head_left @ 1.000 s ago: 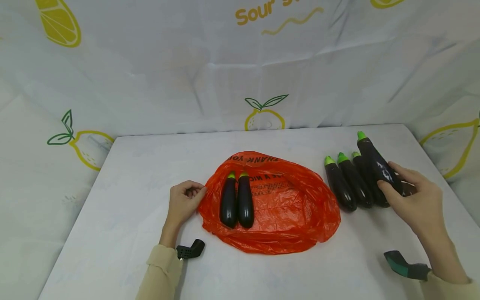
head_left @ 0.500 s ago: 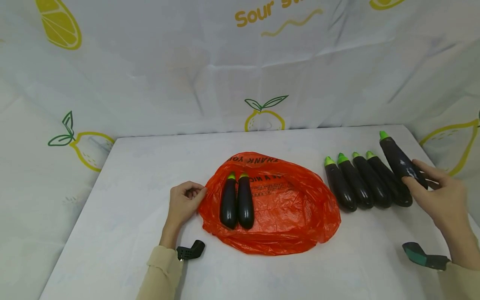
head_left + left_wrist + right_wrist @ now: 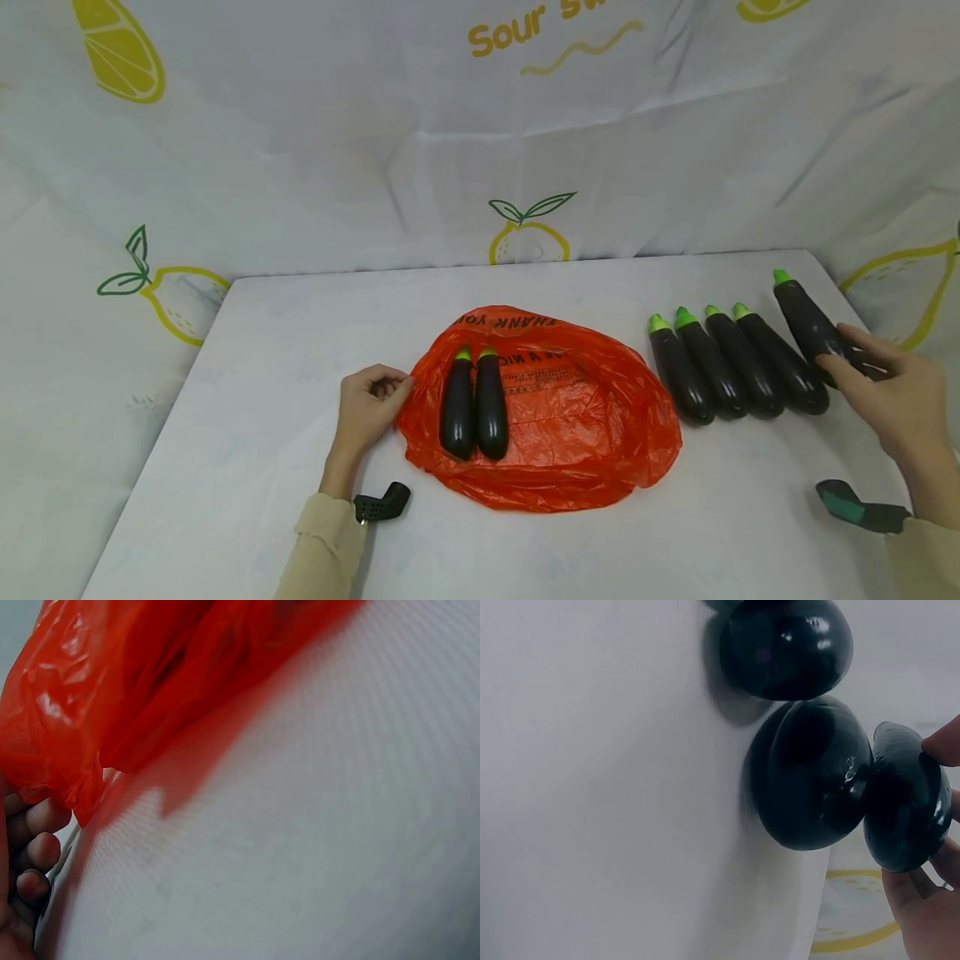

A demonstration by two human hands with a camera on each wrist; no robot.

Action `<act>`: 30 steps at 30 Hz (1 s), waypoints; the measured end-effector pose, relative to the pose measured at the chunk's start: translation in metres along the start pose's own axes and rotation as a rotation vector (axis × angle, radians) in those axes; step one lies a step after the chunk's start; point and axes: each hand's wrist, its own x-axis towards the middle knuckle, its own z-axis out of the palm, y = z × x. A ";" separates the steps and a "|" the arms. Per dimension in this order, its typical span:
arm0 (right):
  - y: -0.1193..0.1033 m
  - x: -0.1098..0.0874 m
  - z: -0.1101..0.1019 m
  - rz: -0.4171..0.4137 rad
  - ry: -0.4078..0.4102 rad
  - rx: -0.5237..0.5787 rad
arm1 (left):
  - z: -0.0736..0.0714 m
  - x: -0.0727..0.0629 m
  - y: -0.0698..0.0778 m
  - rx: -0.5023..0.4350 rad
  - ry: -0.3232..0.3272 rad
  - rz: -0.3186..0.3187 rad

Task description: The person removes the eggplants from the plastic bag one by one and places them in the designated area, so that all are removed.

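An orange-red plastic bag (image 3: 577, 425) lies spread in the middle of the table, its mouth wide. Two dark eggplants with green tips, a left one (image 3: 457, 408) and a right one (image 3: 491, 408), lie side by side in its left part. My left hand (image 3: 369, 404) pinches the bag's left edge, fingers curled, as the left wrist view also shows. At the far right, my right hand (image 3: 896, 387) grips the lower end of another eggplant (image 3: 808, 321). In the right wrist view this held eggplant (image 3: 906, 802) is right against its neighbour (image 3: 817, 776).
Several more eggplants (image 3: 723, 358) lie in a slanted row between the bag and my right hand, stems pointing away. The white table (image 3: 247, 417) ends at a cloth backdrop (image 3: 300, 150) printed with lemons. Black wrist cameras sit on both forearms.
My right hand has carried its eggplant rightward and lowered it slightly beside the row's right end. The row's rightmost lying eggplant has come into view. My left hand has stayed on the bag.
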 end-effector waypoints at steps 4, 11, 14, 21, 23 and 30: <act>0.004 0.002 0.000 0.017 0.009 0.001 | 0.000 0.000 -0.001 0.004 0.004 0.006; 0.004 0.000 -0.001 0.044 -0.017 -0.026 | 0.000 -0.001 0.001 0.000 -0.002 -0.008; 0.005 0.000 0.000 0.069 -0.038 -0.043 | 0.000 -0.001 0.001 -0.002 -0.003 -0.013; 0.014 0.000 0.001 0.057 -0.021 -0.049 | 0.000 0.000 0.002 0.005 -0.006 -0.018; 0.017 0.001 0.001 0.051 -0.028 -0.053 | 0.000 0.000 0.002 0.005 -0.004 -0.015; 0.022 0.001 0.003 0.076 -0.074 -0.092 | 0.000 -0.001 0.001 0.008 -0.001 -0.002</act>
